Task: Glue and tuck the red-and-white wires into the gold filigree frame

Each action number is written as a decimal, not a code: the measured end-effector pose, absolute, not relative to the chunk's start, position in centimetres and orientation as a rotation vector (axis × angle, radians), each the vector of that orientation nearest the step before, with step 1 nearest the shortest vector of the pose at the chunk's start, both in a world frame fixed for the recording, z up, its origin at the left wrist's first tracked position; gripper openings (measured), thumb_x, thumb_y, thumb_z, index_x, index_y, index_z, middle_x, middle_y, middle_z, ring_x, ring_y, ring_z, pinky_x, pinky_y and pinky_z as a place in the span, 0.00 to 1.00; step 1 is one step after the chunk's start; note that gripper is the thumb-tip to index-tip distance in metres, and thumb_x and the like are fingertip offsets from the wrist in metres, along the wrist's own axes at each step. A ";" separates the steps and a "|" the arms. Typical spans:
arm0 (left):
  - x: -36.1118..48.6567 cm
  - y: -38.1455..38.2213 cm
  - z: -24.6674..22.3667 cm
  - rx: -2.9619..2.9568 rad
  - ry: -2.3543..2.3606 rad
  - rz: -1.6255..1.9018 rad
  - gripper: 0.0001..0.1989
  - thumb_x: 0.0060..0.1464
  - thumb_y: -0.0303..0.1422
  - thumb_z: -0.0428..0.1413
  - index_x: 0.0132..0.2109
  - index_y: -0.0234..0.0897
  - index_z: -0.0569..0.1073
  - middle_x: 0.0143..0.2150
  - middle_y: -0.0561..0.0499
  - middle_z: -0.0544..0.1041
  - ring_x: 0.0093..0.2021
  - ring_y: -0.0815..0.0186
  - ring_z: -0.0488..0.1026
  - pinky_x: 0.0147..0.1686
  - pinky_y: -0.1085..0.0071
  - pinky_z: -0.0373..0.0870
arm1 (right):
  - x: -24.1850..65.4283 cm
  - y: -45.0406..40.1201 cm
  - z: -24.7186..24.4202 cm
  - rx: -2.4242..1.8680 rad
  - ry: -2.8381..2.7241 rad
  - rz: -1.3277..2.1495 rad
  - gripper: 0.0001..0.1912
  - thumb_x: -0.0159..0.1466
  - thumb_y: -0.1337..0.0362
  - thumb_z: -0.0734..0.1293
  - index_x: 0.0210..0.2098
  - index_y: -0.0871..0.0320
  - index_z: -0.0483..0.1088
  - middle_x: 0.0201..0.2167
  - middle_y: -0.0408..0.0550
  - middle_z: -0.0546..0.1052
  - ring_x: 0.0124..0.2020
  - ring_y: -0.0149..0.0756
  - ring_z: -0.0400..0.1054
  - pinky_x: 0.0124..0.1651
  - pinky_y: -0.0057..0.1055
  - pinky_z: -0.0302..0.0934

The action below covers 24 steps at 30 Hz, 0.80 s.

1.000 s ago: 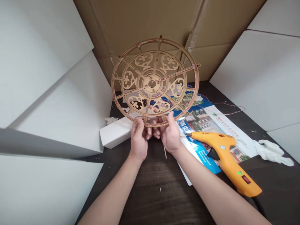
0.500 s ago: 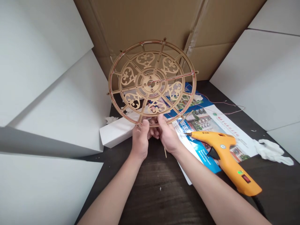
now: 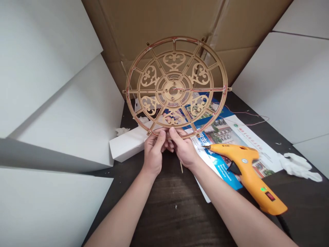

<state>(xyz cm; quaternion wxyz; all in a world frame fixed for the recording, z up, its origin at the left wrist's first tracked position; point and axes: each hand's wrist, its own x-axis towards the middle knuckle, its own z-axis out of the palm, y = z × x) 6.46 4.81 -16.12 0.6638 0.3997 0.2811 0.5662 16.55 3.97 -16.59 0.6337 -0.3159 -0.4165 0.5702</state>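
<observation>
A round gold openwork frame point(image 3: 168, 90) with spokes and scrolled heart shapes is held up, tilted toward me. Reddish wire runs round its rim and along the right-hand spoke to the hub. My left hand point(image 3: 153, 151) grips the bottom of the rim, thumb in front and fingers behind. Close beside it, my right hand point(image 3: 183, 147) holds the same lower rim with its thumb up. A thin stick point(image 3: 181, 167) pokes out below my right hand; whether that hand holds it I cannot tell.
An orange glue gun point(image 3: 244, 168) lies at the right, its tip near my right hand, on a brochure point(image 3: 227, 133). A white box point(image 3: 127, 145) sits behind my left hand. Crumpled white gloves point(image 3: 299, 166) lie at far right. Loose thin wire point(image 3: 257, 120) trails behind the brochure. White panels point(image 3: 77, 120) and cardboard point(image 3: 159, 20) enclose the table.
The round frame has turned clockwise in my hands and now stands more upright, slightly higher and further right. The wired spoke is now level. My hands have barely shifted.
</observation>
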 end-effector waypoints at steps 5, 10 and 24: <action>6.5 4.8 -15.7 0.825 0.620 1.294 0.15 0.57 0.44 0.64 0.41 0.36 0.79 0.20 0.57 0.65 0.20 0.73 0.67 0.19 0.78 0.66 | 16.6 4.0 -16.3 -0.616 -0.926 1.362 0.21 0.70 0.47 0.64 0.34 0.58 0.72 0.23 0.43 0.69 0.20 0.27 0.57 0.21 0.25 0.53; 6.5 4.9 -15.5 0.779 0.629 1.303 0.17 0.56 0.44 0.65 0.43 0.35 0.78 0.21 0.57 0.64 0.20 0.73 0.67 0.18 0.79 0.63 | 16.6 3.9 -15.2 -0.550 -0.839 1.414 0.29 0.71 0.39 0.56 0.43 0.57 0.72 0.24 0.45 0.70 0.20 0.29 0.55 0.21 0.27 0.50; 6.6 4.8 -15.9 0.949 0.664 1.340 0.20 0.57 0.46 0.64 0.51 0.41 0.77 0.23 0.58 0.69 0.19 0.76 0.62 0.19 0.80 0.61 | 16.1 3.9 -16.7 -0.857 -1.003 1.253 0.27 0.69 0.40 0.61 0.27 0.56 0.63 0.17 0.38 0.61 0.19 0.27 0.56 0.21 0.26 0.53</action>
